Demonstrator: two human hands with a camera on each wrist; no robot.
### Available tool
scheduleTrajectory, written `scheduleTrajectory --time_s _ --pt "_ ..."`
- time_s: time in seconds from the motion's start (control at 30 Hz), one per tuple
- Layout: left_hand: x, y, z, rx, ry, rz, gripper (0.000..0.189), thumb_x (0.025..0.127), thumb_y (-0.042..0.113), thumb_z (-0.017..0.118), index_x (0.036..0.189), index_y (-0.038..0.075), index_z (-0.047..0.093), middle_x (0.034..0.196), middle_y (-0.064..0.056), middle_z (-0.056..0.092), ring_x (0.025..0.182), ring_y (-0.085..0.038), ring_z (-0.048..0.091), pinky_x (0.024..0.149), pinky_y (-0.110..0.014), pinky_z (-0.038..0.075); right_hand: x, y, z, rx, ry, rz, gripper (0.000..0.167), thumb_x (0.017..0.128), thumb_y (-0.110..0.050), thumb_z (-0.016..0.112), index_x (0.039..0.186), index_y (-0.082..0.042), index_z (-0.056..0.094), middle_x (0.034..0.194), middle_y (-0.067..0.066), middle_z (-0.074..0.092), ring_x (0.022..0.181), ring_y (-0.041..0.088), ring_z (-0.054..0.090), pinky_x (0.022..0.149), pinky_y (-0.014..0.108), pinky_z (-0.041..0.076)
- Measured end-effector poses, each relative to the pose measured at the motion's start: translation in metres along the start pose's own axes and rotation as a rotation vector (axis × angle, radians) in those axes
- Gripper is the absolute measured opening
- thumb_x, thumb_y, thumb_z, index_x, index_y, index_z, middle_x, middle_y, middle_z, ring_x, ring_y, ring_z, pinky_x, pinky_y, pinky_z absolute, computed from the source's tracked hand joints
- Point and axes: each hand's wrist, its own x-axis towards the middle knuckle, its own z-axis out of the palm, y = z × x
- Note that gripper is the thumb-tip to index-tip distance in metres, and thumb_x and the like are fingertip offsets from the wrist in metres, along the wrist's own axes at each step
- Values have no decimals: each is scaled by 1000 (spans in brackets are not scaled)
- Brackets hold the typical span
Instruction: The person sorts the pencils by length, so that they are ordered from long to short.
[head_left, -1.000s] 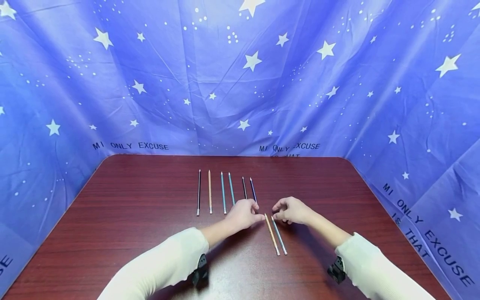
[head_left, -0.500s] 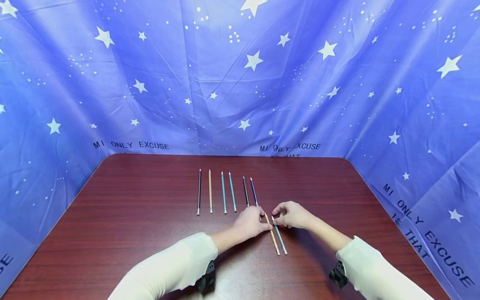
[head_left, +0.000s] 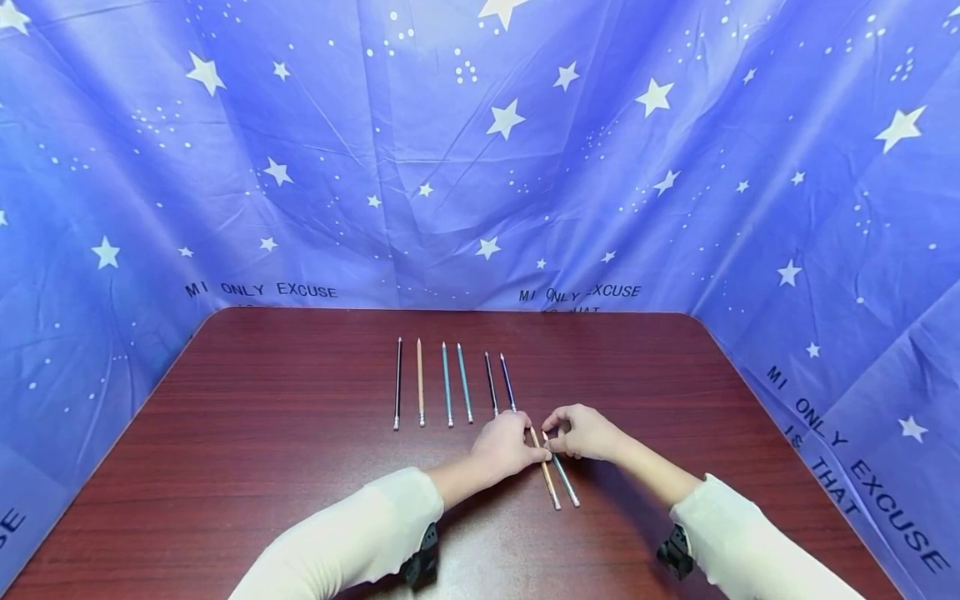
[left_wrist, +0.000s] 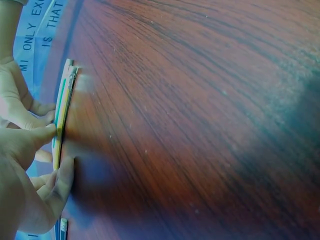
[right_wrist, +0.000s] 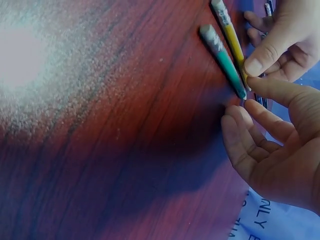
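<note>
Side by side on the table lie a yellow pencil and a green pencil, their erasers toward me and tips away. My left hand holds the yellow pencil near its tip, thumb laid over the shaft. Close beside it, my right hand has its thumb and a finger at the pointed end of the green pencil, apparently pinching it. The two hands nearly meet. Fingers partly cover both tips.
Left of the hands, several pencils lie roughly parallel: a black one, a wood-coloured one, two teal ones, then a dark one and a dark blue one. A starry blue curtain surrounds the brown table.
My left hand has moved right and toward me, onto the yellow pencil. My right hand has come slightly nearer. The green pencil's eraser end has shifted a little to the right.
</note>
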Motion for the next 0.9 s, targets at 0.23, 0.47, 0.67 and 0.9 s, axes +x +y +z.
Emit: scheduleTrajectory --time_s 0.23,0.47,0.67,0.9 --pt "1 3 0 24 9 23 34 67 38 80 79 12 61 71 4 52 60 -10 48 48 -21 36 1 2 5 -95 44 -45 23 73 -2 68 95 -2 66 59 -4 52 53 7 46 47 19 39" --pt "2 7 1 -40 -7 23 32 68 24 78 91 8 62 73 2 55 64 -10 51 52 -18 39 1 5 7 -185 79 -122 24 70 0 69 94 -2 66 60 -5 53 55 5 45 50 17 37" --pt "2 8 1 -215 -62 -16 36 73 7 75 104 -1 60 72 -4 57 56 -10 60 45 -16 47 -1 5 5 -223 94 -132 26 68 -4 74 93 -2 67 59 -5 52 54 4 44 51 17 37" --pt "1 6 0 -385 -117 -109 35 74 -5 68 106 -6 55 66 -4 53 44 -14 61 39 -17 49 -2 3 7 -209 84 -106 24 70 -2 72 93 -2 66 60 -4 53 54 4 45 50 17 37"
